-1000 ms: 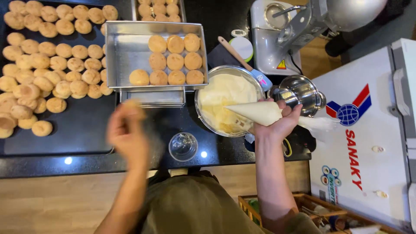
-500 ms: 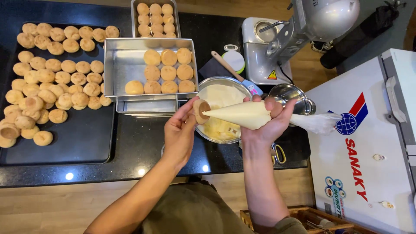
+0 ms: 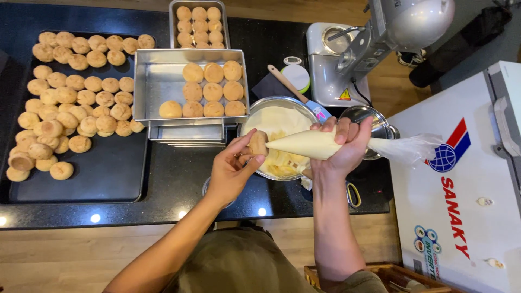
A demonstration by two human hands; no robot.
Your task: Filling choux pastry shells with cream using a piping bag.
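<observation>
My left hand (image 3: 230, 171) holds a small round golden puff (image 3: 258, 144) up over the near rim of a metal bowl (image 3: 251, 116) of pale cream. My right hand (image 3: 342, 146) grips a cream-filled piping bag (image 3: 304, 144), its tip pressed against the puff. The bag's clear twisted tail (image 3: 404, 148) trails off to the right. A square metal pan (image 3: 157, 87) just left of the bowl holds several puffs in its right half.
A black tray (image 3: 114, 168) at left carries several loose puffs. A narrow pan (image 3: 199, 24) of puffs sits at the back. A stand mixer (image 3: 374, 43), a small white scale (image 3: 297, 76), a spatula (image 3: 296, 92) and a steel bowl (image 3: 374, 122) stand right; a white chest freezer (image 3: 472, 179) beyond.
My left hand came back from the tray side with a puff and raised it to the piping bag's tip. My right hand has kept the bag over the bowl.
</observation>
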